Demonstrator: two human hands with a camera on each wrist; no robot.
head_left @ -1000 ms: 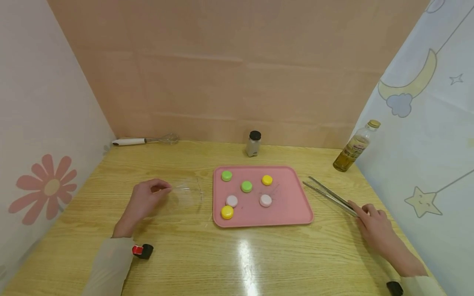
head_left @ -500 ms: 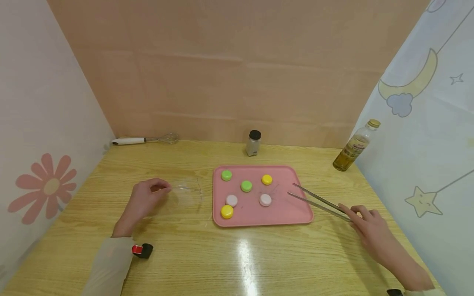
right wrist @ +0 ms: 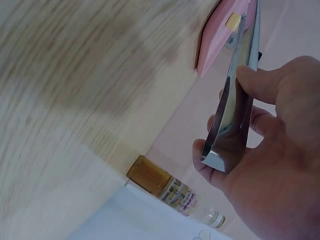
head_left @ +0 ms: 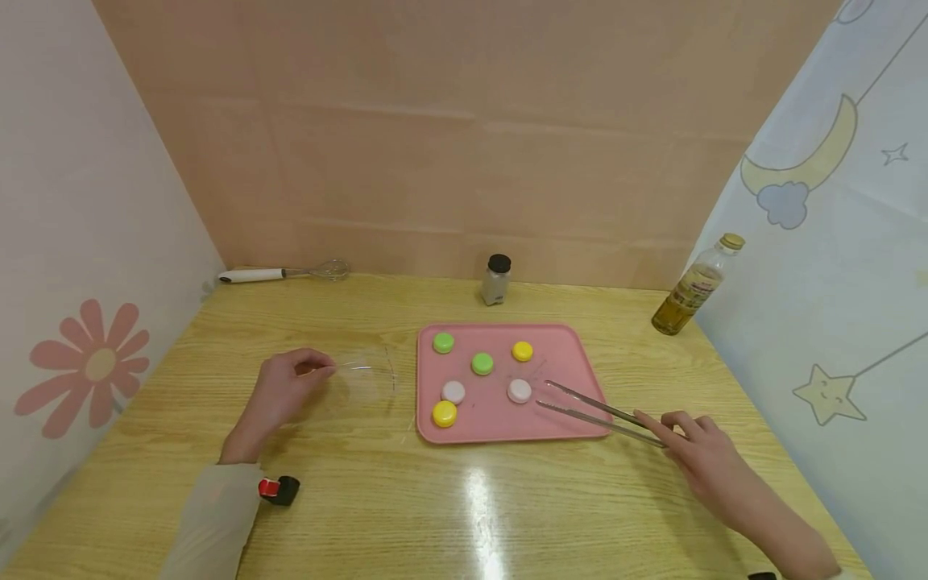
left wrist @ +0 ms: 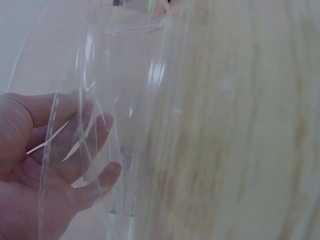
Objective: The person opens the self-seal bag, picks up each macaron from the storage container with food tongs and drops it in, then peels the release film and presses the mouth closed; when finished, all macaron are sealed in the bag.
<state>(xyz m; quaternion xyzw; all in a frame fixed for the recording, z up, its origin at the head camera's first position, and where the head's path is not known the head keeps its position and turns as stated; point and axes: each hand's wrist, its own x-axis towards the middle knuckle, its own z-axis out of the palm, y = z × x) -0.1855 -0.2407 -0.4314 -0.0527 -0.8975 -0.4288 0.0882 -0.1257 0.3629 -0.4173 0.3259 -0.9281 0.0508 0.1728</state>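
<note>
**Two hands, tongs and clear bowl at a pink tray**

- Right hand point(head_left: 699, 459): fingers point(right wrist: 260, 82) curled round the rear end of the tongs point(head_left: 590, 412), thumb on the upper arm. The tongs' two arms stand slightly apart with nothing between them; the tips reach over the tray's right part, just beside the right-hand white cap point(head_left: 519, 391), not touching it.
- Left hand point(head_left: 279, 391): fingers point(left wrist: 100, 177) curled on the rim of a clear bowl point(head_left: 366, 383), pinching its left edge. The bowl sits on the surface just left of the tray.
- Tray point(head_left: 580, 423): pink, flat on the wooden surface point(head_left: 464, 499). Holds six caps: two green caps point(head_left: 444, 343), two yellow caps point(head_left: 445, 413), and a second white cap point(head_left: 453, 391) on the left.
- Along the back wall: whisk point(head_left: 286, 274) at left, shaker point(head_left: 496, 280) behind the tray, oil bottle point(head_left: 692, 290) at right.
</note>
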